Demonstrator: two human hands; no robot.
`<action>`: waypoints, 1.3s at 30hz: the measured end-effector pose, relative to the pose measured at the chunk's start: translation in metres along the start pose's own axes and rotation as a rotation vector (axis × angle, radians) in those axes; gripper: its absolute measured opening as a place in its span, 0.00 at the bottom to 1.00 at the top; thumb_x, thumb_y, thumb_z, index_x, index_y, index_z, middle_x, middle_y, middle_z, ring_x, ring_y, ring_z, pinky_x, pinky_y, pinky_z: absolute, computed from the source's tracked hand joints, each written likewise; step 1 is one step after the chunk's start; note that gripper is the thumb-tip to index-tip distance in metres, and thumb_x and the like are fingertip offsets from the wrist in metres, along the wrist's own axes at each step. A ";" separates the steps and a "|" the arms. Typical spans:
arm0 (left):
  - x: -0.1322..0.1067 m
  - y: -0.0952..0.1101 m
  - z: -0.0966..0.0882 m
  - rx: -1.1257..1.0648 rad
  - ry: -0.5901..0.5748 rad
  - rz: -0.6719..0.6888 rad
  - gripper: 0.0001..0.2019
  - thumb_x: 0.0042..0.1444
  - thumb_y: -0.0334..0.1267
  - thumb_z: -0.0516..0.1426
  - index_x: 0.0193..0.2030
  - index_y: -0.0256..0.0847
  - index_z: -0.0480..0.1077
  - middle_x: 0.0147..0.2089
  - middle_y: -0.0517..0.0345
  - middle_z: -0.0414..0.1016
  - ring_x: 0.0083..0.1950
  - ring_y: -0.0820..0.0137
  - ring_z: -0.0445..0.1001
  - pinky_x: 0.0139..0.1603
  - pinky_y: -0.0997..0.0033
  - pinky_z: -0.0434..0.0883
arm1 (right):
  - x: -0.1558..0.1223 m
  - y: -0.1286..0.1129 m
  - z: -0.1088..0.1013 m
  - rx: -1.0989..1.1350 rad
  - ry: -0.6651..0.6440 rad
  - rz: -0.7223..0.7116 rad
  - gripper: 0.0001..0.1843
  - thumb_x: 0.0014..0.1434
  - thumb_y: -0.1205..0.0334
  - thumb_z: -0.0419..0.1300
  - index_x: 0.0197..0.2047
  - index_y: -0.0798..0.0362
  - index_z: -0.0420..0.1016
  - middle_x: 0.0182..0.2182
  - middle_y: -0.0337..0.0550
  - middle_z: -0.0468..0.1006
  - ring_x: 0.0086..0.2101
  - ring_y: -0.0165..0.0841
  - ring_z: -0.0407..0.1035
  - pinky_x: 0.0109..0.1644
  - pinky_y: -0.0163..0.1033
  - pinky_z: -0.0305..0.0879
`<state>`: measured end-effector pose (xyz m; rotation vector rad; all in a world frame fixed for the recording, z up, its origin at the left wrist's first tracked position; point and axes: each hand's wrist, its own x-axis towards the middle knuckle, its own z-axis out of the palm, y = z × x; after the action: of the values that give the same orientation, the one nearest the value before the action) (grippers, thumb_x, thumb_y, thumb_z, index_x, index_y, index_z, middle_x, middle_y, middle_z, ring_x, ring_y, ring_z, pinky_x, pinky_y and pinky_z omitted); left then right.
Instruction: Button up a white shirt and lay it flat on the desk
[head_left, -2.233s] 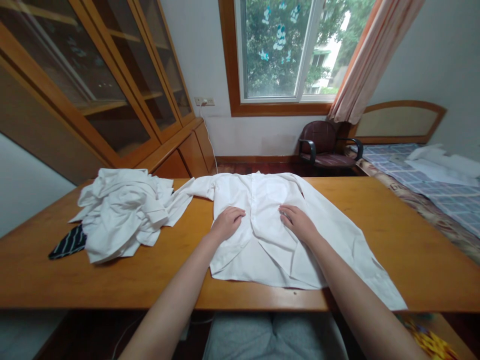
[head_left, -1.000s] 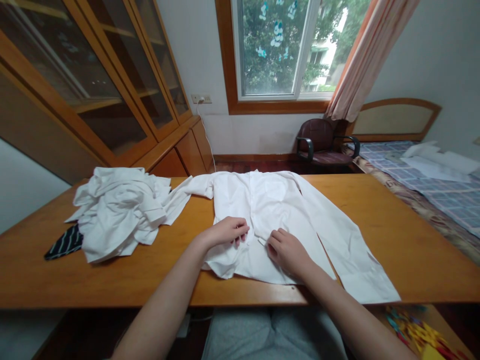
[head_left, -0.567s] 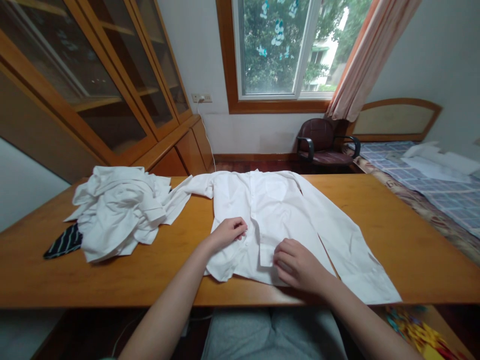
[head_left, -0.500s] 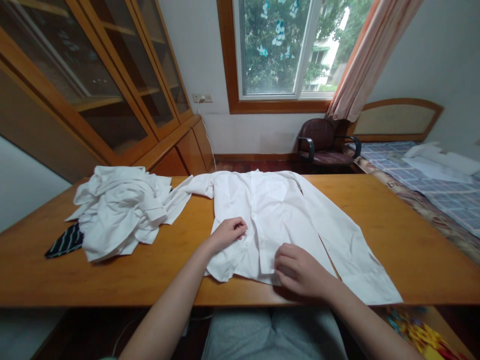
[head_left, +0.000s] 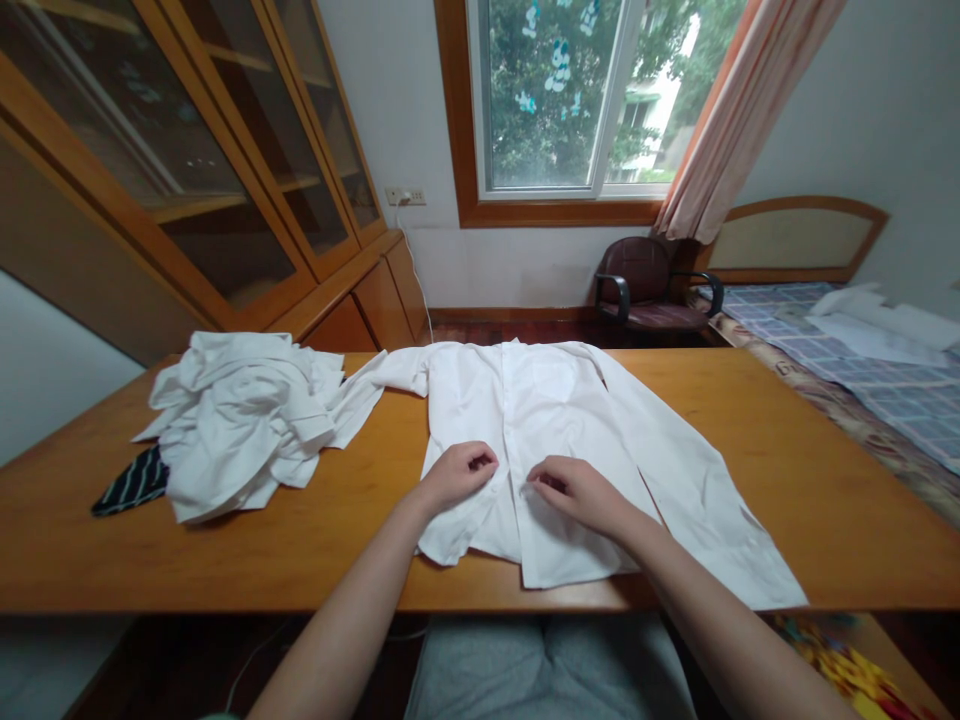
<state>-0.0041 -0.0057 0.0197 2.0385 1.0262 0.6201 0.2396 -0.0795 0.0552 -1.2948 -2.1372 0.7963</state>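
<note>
A white long-sleeved shirt (head_left: 555,410) lies spread face up, its collar at the far edge of the table and its hem near me. My left hand (head_left: 461,474) is on the front panel at the left, fingers curled and closed at the button edge. Across the front opening, my right hand (head_left: 576,490) pinches the edge of the other panel, thumb and fingers together. Between the hands the two front edges run down side by side, apart toward the hem. The fabric under my fingertips is partly hidden.
A crumpled heap of white clothes (head_left: 244,425) sits at the left, touching one shirt sleeve. A dark striped cloth (head_left: 131,482) sticks out under it. The wooden table (head_left: 810,480) has its near edge at my lap. Beyond stand an armchair (head_left: 637,275) and a bed (head_left: 862,340).
My right hand has moved up and left from near the hem to the front opening. The right panel's lower corner now lies flatter and nearer to me. My left hand has barely shifted.
</note>
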 end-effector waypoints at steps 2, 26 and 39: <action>-0.001 -0.001 0.000 0.009 0.019 0.011 0.07 0.56 0.37 0.55 0.34 0.39 0.73 0.32 0.59 0.75 0.34 0.71 0.70 0.35 0.74 0.65 | 0.013 0.003 0.006 -0.060 0.000 -0.057 0.10 0.63 0.66 0.56 0.44 0.51 0.78 0.35 0.42 0.80 0.34 0.32 0.72 0.40 0.35 0.65; 0.025 -0.009 0.001 0.162 0.151 -0.005 0.07 0.58 0.35 0.53 0.34 0.40 0.71 0.32 0.58 0.74 0.35 0.68 0.71 0.38 0.72 0.65 | 0.041 0.033 0.032 -0.269 0.026 -0.114 0.07 0.64 0.62 0.57 0.35 0.53 0.71 0.29 0.40 0.75 0.31 0.32 0.67 0.37 0.35 0.57; 0.024 -0.005 0.001 0.189 0.151 0.006 0.08 0.60 0.37 0.53 0.37 0.40 0.73 0.35 0.56 0.76 0.37 0.67 0.72 0.41 0.69 0.67 | 0.040 0.034 0.028 -0.072 0.065 -0.030 0.06 0.54 0.70 0.57 0.36 0.52 0.70 0.27 0.35 0.72 0.28 0.29 0.64 0.33 0.33 0.57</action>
<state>0.0082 0.0158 0.0175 2.1849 1.2072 0.7114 0.2246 -0.0368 0.0164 -1.3039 -2.1460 0.6621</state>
